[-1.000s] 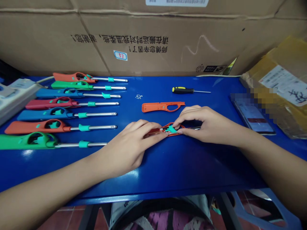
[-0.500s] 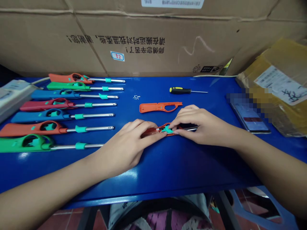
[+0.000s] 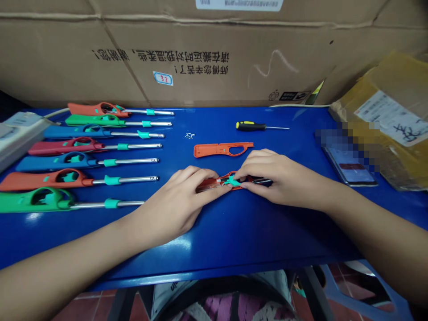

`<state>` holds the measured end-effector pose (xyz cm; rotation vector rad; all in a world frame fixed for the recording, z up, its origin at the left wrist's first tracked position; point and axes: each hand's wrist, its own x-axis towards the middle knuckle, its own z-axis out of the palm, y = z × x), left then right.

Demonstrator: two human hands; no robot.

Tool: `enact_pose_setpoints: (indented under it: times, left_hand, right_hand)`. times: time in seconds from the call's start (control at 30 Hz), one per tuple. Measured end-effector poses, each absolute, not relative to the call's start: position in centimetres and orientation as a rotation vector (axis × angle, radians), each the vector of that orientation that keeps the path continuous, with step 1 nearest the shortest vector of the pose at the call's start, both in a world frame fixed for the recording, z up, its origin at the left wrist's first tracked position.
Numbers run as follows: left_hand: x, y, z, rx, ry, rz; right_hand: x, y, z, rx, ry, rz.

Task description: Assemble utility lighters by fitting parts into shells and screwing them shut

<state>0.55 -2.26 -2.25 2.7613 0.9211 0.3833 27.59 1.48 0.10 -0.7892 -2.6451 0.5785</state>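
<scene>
An opened orange lighter (image 3: 219, 183) with a teal trigger part lies on the blue table (image 3: 234, 232) between my hands. My left hand (image 3: 177, 203) pinches its handle end with curled fingers. Over the trigger and the metal tube end, my right hand (image 3: 277, 178) presses with closed fingertips on the teal piece. Just behind them lies the loose orange shell half (image 3: 222, 149). A yellow and black screwdriver (image 3: 256, 126) rests farther back.
Several finished long-nosed lighters (image 3: 83, 160) in orange, green, blue and red lie in a row at the left. A white box (image 3: 16, 133) sits at the far left. A phone (image 3: 349, 167) and a yellow parcel (image 3: 391, 111) are at the right. Cardboard boxes (image 3: 200, 49) wall the back.
My right hand has slid slightly left along the lighter, covering more of the metal tube. The view has shifted a little. My left hand keeps its grip.
</scene>
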Motion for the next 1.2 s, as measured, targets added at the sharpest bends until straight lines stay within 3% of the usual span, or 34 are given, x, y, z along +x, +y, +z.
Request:
enact_pose_setpoints:
  times: [0.73,1.2]
  left_hand:
    - [0.4,-2.1,-2.2,2.790,0.925,0.411]
    - [0.7,-2.2,-1.8,2.861,0.906,0.351]
  right_hand:
    - [28.3,2.3,0.7,-1.077,-2.520,0.889]
    - [28.1,1.9,0.9,-1.129,-2.516,0.832]
